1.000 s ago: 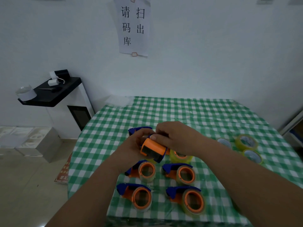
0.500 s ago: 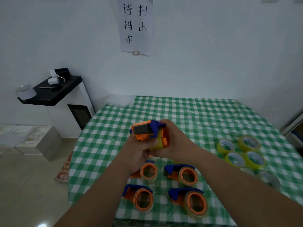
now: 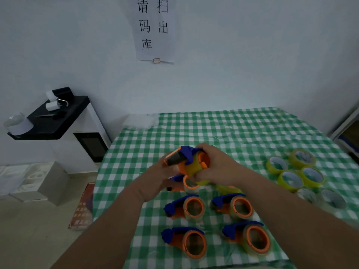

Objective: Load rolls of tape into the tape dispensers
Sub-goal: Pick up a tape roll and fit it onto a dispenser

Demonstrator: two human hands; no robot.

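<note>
Right hand (image 3: 217, 167) and left hand (image 3: 155, 179) together, both gripping orange dispenser (image 3: 186, 162) held between them above table (image 3: 233, 129)

We look forward and down from one head-worn, wide-angle camera. Our forearms reach in close below, over a checked table (image 3: 242, 133); a wall (image 3: 252, 55) stands beyond.

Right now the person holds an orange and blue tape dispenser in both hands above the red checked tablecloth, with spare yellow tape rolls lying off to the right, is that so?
Not quite: the head view shows the checked tablecloth is green and white, not red. The rest holds: the left hand and right hand grip the orange and blue tape dispenser above it, and spare yellow tape rolls lie off to the right.
</note>
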